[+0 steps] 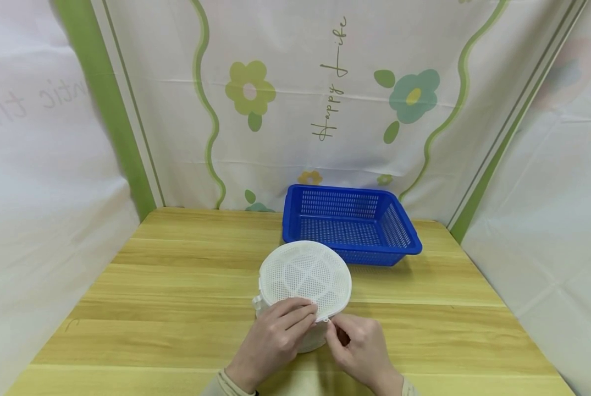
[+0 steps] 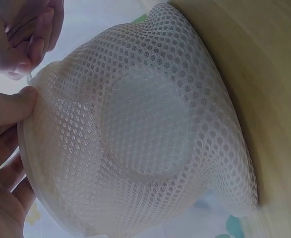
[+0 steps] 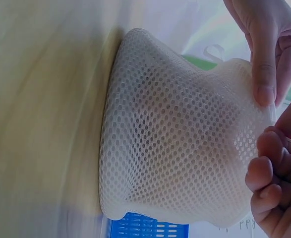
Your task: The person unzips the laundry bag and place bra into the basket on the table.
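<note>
We see one left hand (image 1: 277, 334) holding, between thumb and fingers, the rim of one white mesh bag (image 1: 307, 272) | one right hand (image 1: 362, 346) pinching one small white tab (image 2: 29, 78) at this rim | the bag stands on one wooden table (image 1: 176, 308) | just beyond it, we count one blue basket (image 1: 344, 188) | farther behind, one printed cloth (image 1: 285, 33)

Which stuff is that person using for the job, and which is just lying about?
Using:
bag
left hand, gripping it
right hand, pinching at its edge
table, under the bag

Seemingly just there:
basket, untouched
flowery cloth
</note>
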